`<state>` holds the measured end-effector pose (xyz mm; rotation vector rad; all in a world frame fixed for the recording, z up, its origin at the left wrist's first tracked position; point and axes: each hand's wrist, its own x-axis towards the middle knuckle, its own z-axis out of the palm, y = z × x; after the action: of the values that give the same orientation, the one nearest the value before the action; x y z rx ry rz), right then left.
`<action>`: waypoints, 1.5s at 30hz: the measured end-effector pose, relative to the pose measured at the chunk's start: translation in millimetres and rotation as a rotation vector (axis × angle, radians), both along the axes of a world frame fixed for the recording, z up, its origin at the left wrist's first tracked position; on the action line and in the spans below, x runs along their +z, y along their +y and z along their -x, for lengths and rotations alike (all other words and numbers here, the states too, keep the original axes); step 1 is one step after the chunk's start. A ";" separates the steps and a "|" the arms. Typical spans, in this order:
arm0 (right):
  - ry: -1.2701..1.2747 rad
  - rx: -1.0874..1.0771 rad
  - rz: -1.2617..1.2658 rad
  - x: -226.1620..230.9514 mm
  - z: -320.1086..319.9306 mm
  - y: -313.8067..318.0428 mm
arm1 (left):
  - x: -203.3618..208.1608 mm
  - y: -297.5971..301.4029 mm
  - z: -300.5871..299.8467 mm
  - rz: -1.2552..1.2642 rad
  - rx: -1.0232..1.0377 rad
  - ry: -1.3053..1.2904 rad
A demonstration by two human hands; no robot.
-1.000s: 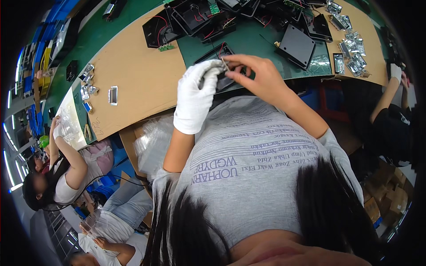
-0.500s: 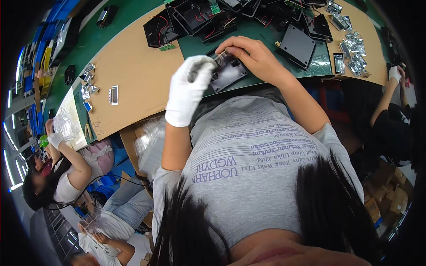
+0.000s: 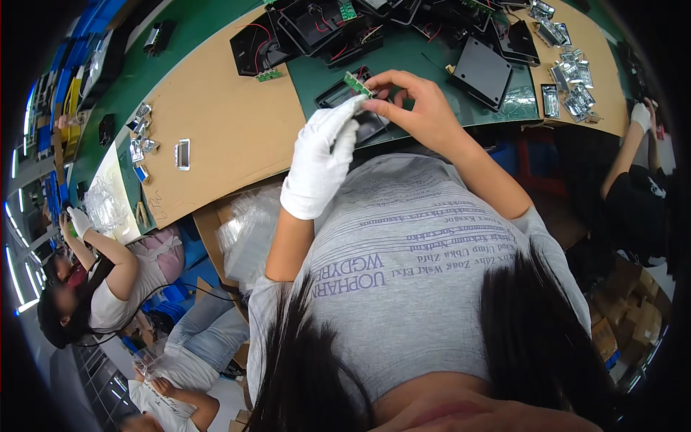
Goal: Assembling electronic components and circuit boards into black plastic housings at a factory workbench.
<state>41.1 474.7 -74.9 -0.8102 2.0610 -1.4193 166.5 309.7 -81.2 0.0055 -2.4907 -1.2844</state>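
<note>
A small green circuit board (image 3: 358, 84) stands tilted at my fingertips, its green face showing. My left hand (image 3: 320, 160), in a white glove, has its fingers pressed together at the board's lower end. Bare and bent at the fingers, my right hand (image 3: 417, 108) pinches the same end from the other side. Just under both hands an open black plastic case (image 3: 371, 127) lies near the table's front edge, partly hidden by them. To the right of my right hand rests a flat black cover (image 3: 481, 73).
Several black cases with red wires (image 3: 317, 29) crowd the far side of the green mat (image 3: 306, 75). Shiny metal-framed parts (image 3: 576, 79) lie at the right, and one metal frame (image 3: 183, 155) on the brown board (image 3: 237, 122). Co-workers sit at both sides.
The circuit board has turned so that its green face shows. My left hand has shifted nearer to me, its fingers straighter. The black case now shows more of its open inside.
</note>
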 end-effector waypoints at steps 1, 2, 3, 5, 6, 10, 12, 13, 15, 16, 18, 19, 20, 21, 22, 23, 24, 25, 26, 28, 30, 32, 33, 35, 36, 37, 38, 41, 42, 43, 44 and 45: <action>0.000 -0.001 0.000 -2.3 0.3 1.1 | 1.3 -1.2 -0.3 0.000 -0.001 0.000; 0.028 -0.005 0.025 -7.1 1.8 1.5 | 3.5 -2.3 0.1 -0.210 0.088 0.016; 0.056 -0.010 0.050 -12.9 3.9 1.7 | 6.2 -3.2 0.8 -0.420 0.176 0.032; 0.113 -0.020 0.101 -20.6 7.9 2.1 | 11.0 -4.1 3.0 -0.838 0.353 0.065; 0.113 -0.017 0.103 -20.5 9.3 2.1 | 13.4 -3.2 4.0 -0.836 0.356 0.067; 0.412 0.099 0.123 -16.5 14.3 1.3 | 19.4 7.3 11.7 -0.954 0.137 -0.206; 0.364 0.112 0.109 -15.5 14.7 2.1 | 18.1 12.2 13.3 -0.917 0.165 -0.211; 0.315 0.125 0.094 -15.1 14.8 2.2 | 17.3 14.4 13.7 -0.880 0.195 -0.216; 0.217 0.154 0.067 -14.8 14.6 2.4 | 15.9 16.7 13.7 -0.806 0.255 -0.225; 0.216 0.153 0.068 -15.9 16.2 3.0 | 15.3 14.6 13.2 -0.805 0.255 -0.226; 0.069 0.215 0.156 -21.3 24.0 6.5 | 13.8 3.8 10.6 -0.818 0.211 -0.297; -0.005 0.246 0.201 -23.9 27.5 8.1 | 13.3 -1.4 9.3 -0.825 0.189 -0.332; -0.079 0.276 0.245 -25.3 28.9 8.9 | 13.3 -4.0 8.5 -0.831 0.168 -0.367; -0.079 0.275 0.246 -25.4 28.8 9.3 | 13.9 -4.6 8.0 -0.830 0.167 -0.368; -0.102 0.278 0.246 -25.4 28.5 9.7 | 14.9 -4.7 6.6 -0.778 0.173 -0.416; -0.124 0.281 0.247 -25.5 28.0 10.1 | 15.9 -4.6 4.8 -0.725 0.179 -0.463; -0.147 0.285 0.246 -25.5 27.4 10.4 | 16.9 -4.4 3.1 -0.673 0.185 -0.510; -0.170 0.289 0.246 -25.6 26.7 10.6 | 17.4 -4.2 1.9 -0.621 0.192 -0.556; -0.170 0.289 0.246 -26.4 25.7 11.0 | 17.6 -3.9 1.2 -0.621 0.192 -0.556; 0.294 0.243 0.225 -31.4 21.3 11.8 | 17.5 -2.7 0.3 -0.331 0.155 -0.523; 0.756 0.186 0.195 -35.6 17.9 12.8 | 16.6 -1.1 0.6 -0.043 0.115 -0.483; 0.777 0.177 0.194 -37.0 16.9 11.8 | 12.7 3.3 1.2 0.058 0.172 -0.389; 0.798 0.165 0.193 -37.4 16.7 11.3 | 9.6 7.2 1.8 0.159 0.228 -0.293; 0.842 0.141 0.191 -38.4 15.9 10.8 | 3.6 14.0 2.8 0.359 0.335 -0.098; 0.843 0.139 0.191 -39.2 15.3 11.0 | 0.8 16.5 3.0 0.360 0.333 -0.097; 0.847 0.125 0.185 -40.5 14.2 11.1 | -2.3 19.1 2.6 0.404 0.347 -0.079; 0.851 0.112 0.180 -42.0 12.9 11.1 | -5.3 21.3 2.0 0.448 0.361 -0.062; 0.858 0.086 0.169 -44.5 8.7 11.2 | -6.7 20.5 -0.1 0.505 0.335 -0.017; 0.851 0.069 0.184 -44.7 6.2 10.9 | -5.0 13.9 -2.2 0.474 0.279 -0.008; 0.845 0.047 0.196 -44.4 4.4 11.1 | 3.0 6.2 -3.8 0.474 0.272 -0.005; 0.838 0.026 0.209 -44.6 2.4 10.9 | 17.4 -3.0 -6.0 0.324 0.226 -0.066; 0.831 0.003 0.221 -45.4 1.9 11.7 | 30.1 -10.0 -4.2 0.175 0.178 -0.127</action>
<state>39.2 486.4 -120.4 -1.7186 2.4790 -1.4696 170.8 299.6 -51.1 0.2685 -2.6330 -1.0212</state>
